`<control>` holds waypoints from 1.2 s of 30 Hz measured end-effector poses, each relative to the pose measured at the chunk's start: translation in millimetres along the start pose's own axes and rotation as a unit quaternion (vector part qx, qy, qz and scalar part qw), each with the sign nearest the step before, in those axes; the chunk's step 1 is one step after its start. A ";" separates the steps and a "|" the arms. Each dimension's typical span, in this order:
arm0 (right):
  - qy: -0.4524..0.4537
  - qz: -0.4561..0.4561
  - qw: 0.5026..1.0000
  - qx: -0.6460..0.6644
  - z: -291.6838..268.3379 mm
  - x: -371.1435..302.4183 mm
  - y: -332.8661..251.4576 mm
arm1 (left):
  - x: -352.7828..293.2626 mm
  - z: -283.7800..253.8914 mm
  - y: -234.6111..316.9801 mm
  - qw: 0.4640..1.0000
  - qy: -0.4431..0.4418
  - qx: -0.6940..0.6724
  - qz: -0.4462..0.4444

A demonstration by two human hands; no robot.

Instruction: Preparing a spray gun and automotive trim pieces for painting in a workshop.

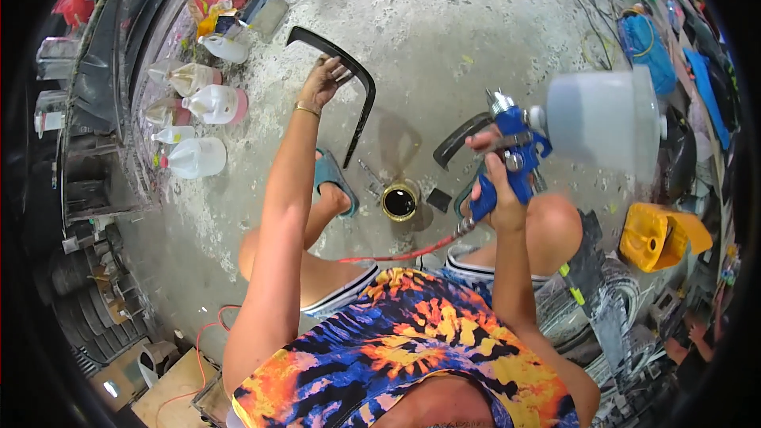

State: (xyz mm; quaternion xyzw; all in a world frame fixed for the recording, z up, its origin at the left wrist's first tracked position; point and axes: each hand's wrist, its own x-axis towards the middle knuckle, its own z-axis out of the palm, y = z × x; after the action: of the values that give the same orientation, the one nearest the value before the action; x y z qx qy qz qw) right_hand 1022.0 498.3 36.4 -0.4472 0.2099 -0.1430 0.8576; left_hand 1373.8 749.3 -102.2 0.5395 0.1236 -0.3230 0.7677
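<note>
My left hand (322, 83) reaches out ahead and grips a glossy black curved trim strip (366, 89), bent like a hook, with its long end hanging toward the floor. My right hand (499, 182) is wrapped round the handle of a blue spray gun (514, 143). A large translucent plastic container (598, 123) is joined to the gun's side and holds greyish liquid. A red air hose (388, 257) runs from the handle's base across my lap. Between my feet stands a round can (399, 201) with black liquid inside. Beyond the gun, a second black curved strip (457, 143) lies partly hidden.
Several plastic jugs (214, 103), some with pink liquid, line the floor at left. A small dark square pad (438, 200) lies beside the can. At right are a cut yellow jug (662, 238) and a blue container (646, 47). Shelving with dark parts (87, 285) stands at far left.
</note>
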 end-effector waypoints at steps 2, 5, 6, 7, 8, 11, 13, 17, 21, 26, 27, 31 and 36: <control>0.041 0.011 0.999 -0.013 -2.2 7.4 4.3 | 35.1 0.3 -16.4 0.992 0.013 0.105 -0.068; 0.082 0.036 0.996 0.007 -1.4 18.2 10.0 | 74.3 -8.6 -46.7 0.963 0.015 0.216 -0.158; 0.083 0.052 0.995 -0.004 -1.8 21.8 10.6 | 85.2 -12.3 -59.0 0.949 0.019 0.260 -0.178; 0.079 0.056 0.995 0.001 -0.9 25.9 12.9 | 94.9 -18.7 -70.5 0.939 0.013 0.283 -0.194; 0.076 0.062 0.995 0.006 -0.9 29.2 14.1 | 102.3 -24.4 -83.7 0.925 0.014 0.308 -0.224; 0.091 0.078 0.992 -0.027 0.5 37.8 18.0 | 117.9 -45.0 -117.5 0.890 0.009 0.381 -0.249; 0.098 0.095 0.990 -0.028 1.9 41.1 18.9 | 122.2 -57.6 -134.6 0.896 0.010 0.373 -0.241; 0.116 0.103 0.988 -0.021 4.7 44.6 18.4 | 127.0 -73.7 -151.2 0.909 0.027 0.346 -0.230; 0.105 0.080 0.991 -0.004 5.2 42.8 19.9 | 126.4 -80.9 -150.8 0.919 0.026 0.311 -0.241; 0.121 0.100 0.987 -0.016 -1.4 31.8 20.3 | 111.6 -80.9 -134.4 0.924 0.059 0.330 -0.182; 0.122 0.089 0.988 -0.015 -3.7 29.9 20.0 | 107.4 -77.1 -133.1 0.931 0.101 0.328 -0.122; 0.124 0.068 0.990 0.003 -12.9 25.9 17.3 | 86.3 -41.7 -143.9 0.897 0.086 0.434 -0.019; 0.156 0.055 0.985 0.050 -18.6 27.9 16.3 | 47.8 45.4 -227.8 0.811 -0.004 0.585 0.015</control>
State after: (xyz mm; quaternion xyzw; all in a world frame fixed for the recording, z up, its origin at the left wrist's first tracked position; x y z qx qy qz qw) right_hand 1038.2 482.2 7.0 -0.3634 0.3581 -0.1743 0.8422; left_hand 1259.6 643.1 -280.8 0.8873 -0.0996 -0.3245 0.3124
